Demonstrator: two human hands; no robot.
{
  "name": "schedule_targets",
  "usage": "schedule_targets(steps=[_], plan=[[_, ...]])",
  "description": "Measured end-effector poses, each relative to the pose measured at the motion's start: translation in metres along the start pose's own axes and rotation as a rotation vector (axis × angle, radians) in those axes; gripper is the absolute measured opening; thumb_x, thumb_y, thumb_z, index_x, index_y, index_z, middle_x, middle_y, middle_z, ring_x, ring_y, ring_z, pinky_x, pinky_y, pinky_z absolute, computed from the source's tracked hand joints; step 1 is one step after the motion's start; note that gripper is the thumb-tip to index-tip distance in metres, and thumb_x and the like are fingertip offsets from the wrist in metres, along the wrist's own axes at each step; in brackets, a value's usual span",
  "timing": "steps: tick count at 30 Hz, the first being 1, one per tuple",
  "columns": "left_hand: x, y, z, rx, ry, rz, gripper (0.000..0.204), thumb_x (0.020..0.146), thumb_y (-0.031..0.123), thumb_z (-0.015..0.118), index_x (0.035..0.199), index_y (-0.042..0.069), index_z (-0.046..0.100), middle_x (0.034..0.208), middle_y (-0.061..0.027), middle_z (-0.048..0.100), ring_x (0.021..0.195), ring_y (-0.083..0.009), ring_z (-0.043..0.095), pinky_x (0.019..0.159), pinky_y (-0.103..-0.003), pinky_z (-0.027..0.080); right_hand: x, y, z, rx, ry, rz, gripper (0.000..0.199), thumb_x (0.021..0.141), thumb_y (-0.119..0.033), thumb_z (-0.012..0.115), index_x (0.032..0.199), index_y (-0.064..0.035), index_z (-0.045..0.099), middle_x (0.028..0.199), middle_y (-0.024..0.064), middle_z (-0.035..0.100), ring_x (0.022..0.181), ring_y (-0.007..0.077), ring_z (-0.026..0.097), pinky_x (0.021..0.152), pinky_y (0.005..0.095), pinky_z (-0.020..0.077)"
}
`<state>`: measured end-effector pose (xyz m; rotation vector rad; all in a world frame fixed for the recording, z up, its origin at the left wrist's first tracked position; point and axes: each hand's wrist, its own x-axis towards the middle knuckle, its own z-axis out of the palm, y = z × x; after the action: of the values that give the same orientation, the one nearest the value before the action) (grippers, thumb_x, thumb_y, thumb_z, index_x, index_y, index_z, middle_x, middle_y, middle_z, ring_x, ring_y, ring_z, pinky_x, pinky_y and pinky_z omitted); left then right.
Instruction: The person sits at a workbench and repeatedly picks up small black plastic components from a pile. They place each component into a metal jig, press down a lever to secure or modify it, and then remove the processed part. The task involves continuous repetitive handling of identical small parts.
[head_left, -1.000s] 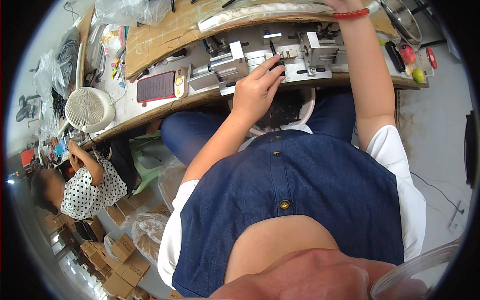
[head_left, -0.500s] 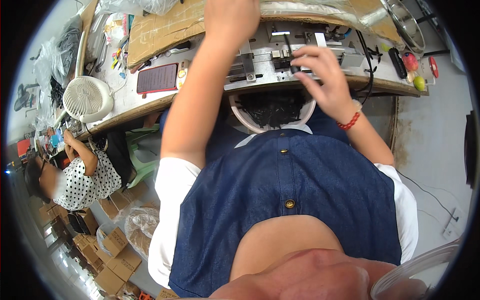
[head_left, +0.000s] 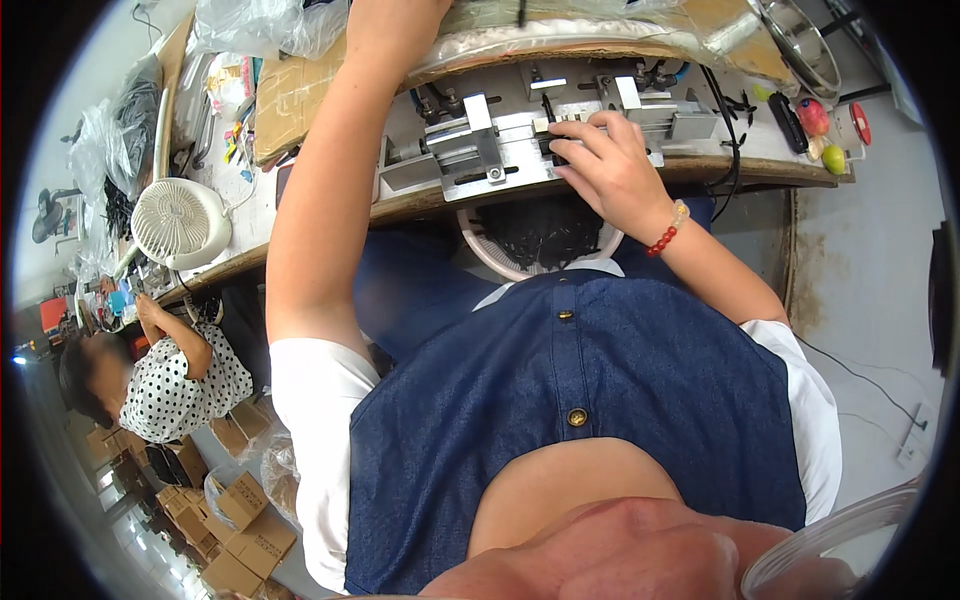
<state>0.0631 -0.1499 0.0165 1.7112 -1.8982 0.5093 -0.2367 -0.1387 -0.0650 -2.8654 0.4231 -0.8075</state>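
A metal fixture (head_left: 480,150) with slide blocks and upright plates sits at the bench's front edge. My right hand (head_left: 620,175), with a red bead bracelet, is at its middle. Its bent fingertips and thumb close around a small black part (head_left: 546,143) seated there; the fingers partly cover it. A thin dark stem rises from that spot. My left hand (head_left: 395,28) reaches over the cardboard at the far edge of the view, and its fingers are cut off by the frame. Below the fixture, a pale basket (head_left: 480,245) holds many black pieces.
Cardboard (head_left: 290,110) and plastic wrap lie behind the fixture. A white fan (head_left: 180,222) stands at the left. Black cables (head_left: 735,150) hang over the bench edge at right, near a green fruit (head_left: 833,160). Another person (head_left: 190,385) sits at far left, above cardboard boxes (head_left: 245,540).
My left hand has moved left, uncovering the fixture's left side, and its forearm now covers most of the phone. My right hand has moved slightly left and lower onto the fixture's middle.
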Motion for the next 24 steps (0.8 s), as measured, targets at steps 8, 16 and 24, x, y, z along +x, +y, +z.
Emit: schedule_targets(steps=[8, 16, 24], plan=[[-0.023, 0.029, -0.025, -0.689, 0.251, -0.462, 0.009, 0.092, -0.002, 0.067, 0.098, 0.005, 0.067, 0.080, -0.0165, 0.069, 0.064, -0.0337, 0.065, 0.064, -0.035, 0.052, 0.125, 0.058, -0.041, 0.182, 0.370, -0.047, 0.018, 0.097, -0.017, 0.066, 0.103, -0.0006, 0.071, 0.101, 0.0156, 0.070, 0.092, 0.0314, 0.066, 0.088, 0.0401, 0.0526], [-0.119, 0.112, -0.020, -0.859, -0.048, -0.359, 0.036, 0.088, 0.002, 0.078, 0.124, 0.006, 0.075, 0.109, -0.0071, 0.078, 0.090, -0.0098, 0.071, 0.079, -0.024, 0.056, 0.189, 0.124, 0.000, 0.027, 0.120, 0.097, 0.026, 0.088, -0.024, 0.073, 0.098, -0.0005, 0.071, 0.096, 0.0199, 0.065, 0.097, 0.0397, 0.063, 0.088, 0.0461, 0.0516], [-0.152, 0.141, 0.010, -0.618, -0.023, -0.306, 0.028, 0.083, 0.010, 0.083, 0.111, 0.012, 0.078, 0.109, -0.0084, 0.072, 0.080, -0.0199, 0.072, 0.070, -0.029, 0.057, 0.184, 0.102, -0.027, 0.566, 0.169, 0.554, 0.022, 0.098, -0.018, 0.068, 0.099, 0.0029, 0.073, 0.084, 0.0101, 0.069, 0.068, 0.0181, 0.065, 0.060, 0.0341, 0.0521]])
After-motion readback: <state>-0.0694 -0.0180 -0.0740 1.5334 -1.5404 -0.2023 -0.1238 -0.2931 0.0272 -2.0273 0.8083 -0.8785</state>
